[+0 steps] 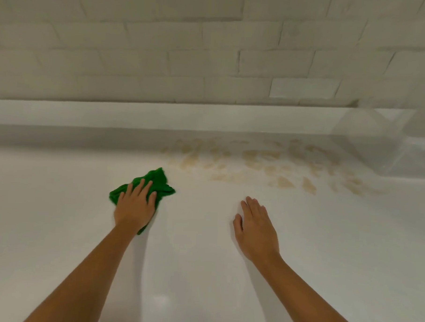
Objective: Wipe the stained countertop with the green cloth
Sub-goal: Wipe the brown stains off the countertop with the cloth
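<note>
Head view: left hand (134,203), fingers spread flat, presses cloth (160,180) on countertop (202,270); stains (262,163) beyond fingertips, unwiped. Next, probably push forward-right.

white brick-laid tile wall (211,51) up back, glossy white ledge (160,114) running beneath it, clear plastic box (378,141) far right.

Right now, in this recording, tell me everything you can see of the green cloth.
The green cloth is bright green, soft-looking fabric, crumpled into an uneven bunch with folds rather than spread flat. It lies on the white countertop, left of centre, close to the nearest tan stains, which begin beyond its far right corner. The left hand presses down on it with fingers extended, covering its middle. Cloth shows past the fingertips, at the left side and near the wrist.
</note>
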Demonstrator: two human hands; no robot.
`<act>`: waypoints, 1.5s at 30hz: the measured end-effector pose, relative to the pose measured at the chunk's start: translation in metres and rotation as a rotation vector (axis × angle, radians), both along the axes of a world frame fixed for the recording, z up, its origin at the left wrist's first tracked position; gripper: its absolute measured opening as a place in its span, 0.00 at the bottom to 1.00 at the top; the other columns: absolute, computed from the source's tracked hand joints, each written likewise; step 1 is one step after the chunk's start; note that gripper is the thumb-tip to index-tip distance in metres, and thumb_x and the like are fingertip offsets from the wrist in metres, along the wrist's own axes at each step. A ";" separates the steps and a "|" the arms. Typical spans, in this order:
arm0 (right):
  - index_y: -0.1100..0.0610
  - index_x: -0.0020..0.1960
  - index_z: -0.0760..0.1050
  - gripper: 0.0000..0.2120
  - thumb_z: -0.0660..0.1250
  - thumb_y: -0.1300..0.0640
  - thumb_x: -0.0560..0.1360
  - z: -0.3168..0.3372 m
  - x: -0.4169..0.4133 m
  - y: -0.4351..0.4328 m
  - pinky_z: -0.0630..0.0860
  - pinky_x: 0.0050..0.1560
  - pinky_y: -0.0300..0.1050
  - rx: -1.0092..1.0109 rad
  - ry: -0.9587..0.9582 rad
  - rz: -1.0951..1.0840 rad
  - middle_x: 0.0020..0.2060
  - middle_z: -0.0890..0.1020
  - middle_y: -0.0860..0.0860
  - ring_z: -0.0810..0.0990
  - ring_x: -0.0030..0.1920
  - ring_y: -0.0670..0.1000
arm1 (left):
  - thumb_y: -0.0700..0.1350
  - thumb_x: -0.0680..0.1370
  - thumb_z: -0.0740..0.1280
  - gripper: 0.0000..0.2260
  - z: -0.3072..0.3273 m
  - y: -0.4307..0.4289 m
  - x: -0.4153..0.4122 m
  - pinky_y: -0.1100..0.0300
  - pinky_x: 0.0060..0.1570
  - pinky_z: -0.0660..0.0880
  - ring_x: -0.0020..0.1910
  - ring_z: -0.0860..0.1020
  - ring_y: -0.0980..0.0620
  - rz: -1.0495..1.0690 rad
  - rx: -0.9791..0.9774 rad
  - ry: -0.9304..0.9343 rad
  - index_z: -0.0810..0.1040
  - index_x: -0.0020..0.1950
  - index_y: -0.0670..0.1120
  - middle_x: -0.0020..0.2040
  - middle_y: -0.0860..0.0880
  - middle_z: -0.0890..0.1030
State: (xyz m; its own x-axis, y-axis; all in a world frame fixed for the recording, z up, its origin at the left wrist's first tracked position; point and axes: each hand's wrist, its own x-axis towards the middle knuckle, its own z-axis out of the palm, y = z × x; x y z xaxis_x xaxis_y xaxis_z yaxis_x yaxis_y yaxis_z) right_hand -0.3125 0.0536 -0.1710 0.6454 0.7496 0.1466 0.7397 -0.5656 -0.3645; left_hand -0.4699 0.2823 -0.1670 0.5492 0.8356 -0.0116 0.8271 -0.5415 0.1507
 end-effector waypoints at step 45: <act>0.62 0.71 0.59 0.21 0.50 0.56 0.80 0.008 0.061 -0.037 0.53 0.73 0.44 -0.001 0.031 -0.074 0.72 0.62 0.55 0.58 0.72 0.52 | 0.55 0.82 0.45 0.23 0.002 -0.044 0.063 0.48 0.76 0.45 0.77 0.48 0.44 -0.021 -0.035 0.015 0.52 0.77 0.54 0.79 0.51 0.51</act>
